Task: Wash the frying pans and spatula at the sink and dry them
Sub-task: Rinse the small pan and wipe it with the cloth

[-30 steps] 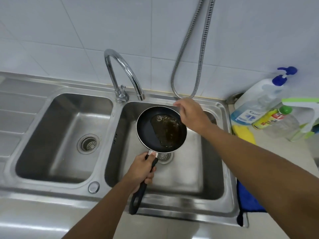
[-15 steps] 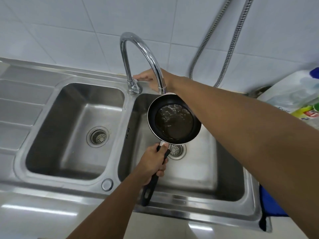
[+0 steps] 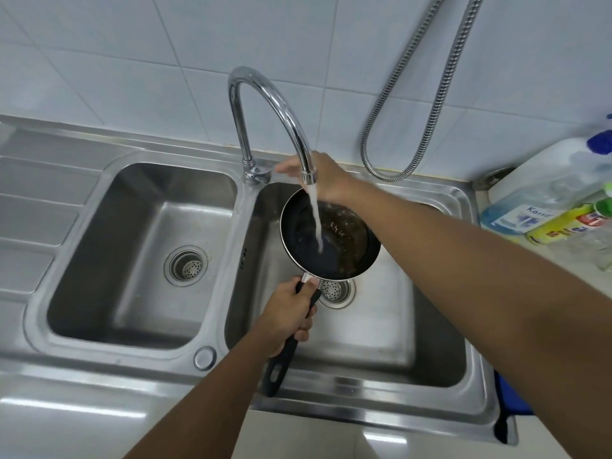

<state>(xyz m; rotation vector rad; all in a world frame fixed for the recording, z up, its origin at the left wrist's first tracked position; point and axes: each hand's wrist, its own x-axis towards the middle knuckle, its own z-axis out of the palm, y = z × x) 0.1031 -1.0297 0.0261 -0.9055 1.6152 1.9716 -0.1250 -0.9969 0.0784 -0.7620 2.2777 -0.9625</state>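
A small black frying pan (image 3: 344,246) with brown greasy residue hangs over the right basin of the steel sink (image 3: 440,329). My left hand (image 3: 287,318) grips its black handle (image 3: 280,362). Water pours from the chrome tap (image 3: 265,104) into the pan. My right hand (image 3: 323,175) is behind the spout, fingers stretched toward the tap's lever (image 3: 258,175) at its base; it holds nothing. No spatula or second pan is in view.
The left basin (image 3: 132,260) holds only its drain strainer. A metal shower hose (image 3: 430,94) hangs on the tiled wall. Detergent bottles (image 3: 546,207) stand on the counter at the right. A blue cloth (image 3: 510,395) lies at the sink's right edge.
My right hand went from the pan's rim to the tap lever and has drawn back slightly. Water now runs from the spout into the pan. The left hand keeps its grip.
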